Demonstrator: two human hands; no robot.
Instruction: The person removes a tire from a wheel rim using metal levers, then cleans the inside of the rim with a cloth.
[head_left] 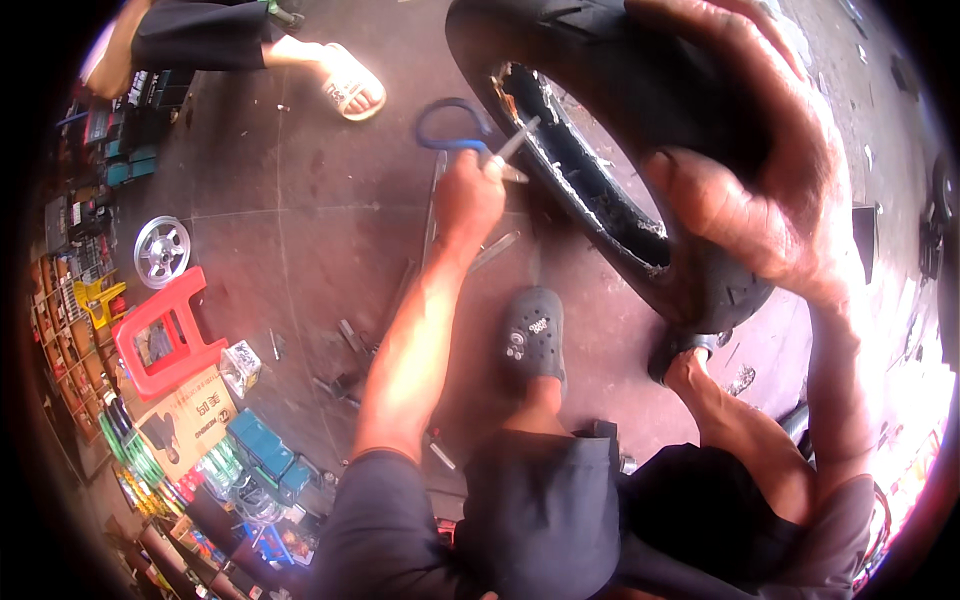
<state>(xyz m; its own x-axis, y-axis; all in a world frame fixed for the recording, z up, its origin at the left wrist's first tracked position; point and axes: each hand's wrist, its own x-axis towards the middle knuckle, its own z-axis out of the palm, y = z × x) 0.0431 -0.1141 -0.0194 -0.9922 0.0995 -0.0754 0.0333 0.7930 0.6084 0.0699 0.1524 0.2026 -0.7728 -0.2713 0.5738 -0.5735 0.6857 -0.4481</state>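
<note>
A small black tyre (pixel 560 45) is raised at an angle in front of me, upper right. Ragged whitish edges line its inner opening. My right hand (pixel 790 190) is wrapped around the tyre's right side, thumb pressing near the opening. In my left hand (pixel 470 205) is a pair of scissors (pixel 468 143) with blue handle loops, held near the pivot. Its blades are spread apart; the upper blade tip lies over the tyre's rim edge in this view. Whether it touches the rubber, I cannot tell.
A person's sandalled foot (pixel 350 88) is at the upper left. To the left are a silver wheel (pixel 162 252), a red plastic stool (pixel 165 325), a cardboard box (pixel 195 418) and teal cases (pixel 262 440). Metal bars (pixel 495 250) lie on the floor beyond my grey clog (pixel 535 335).
</note>
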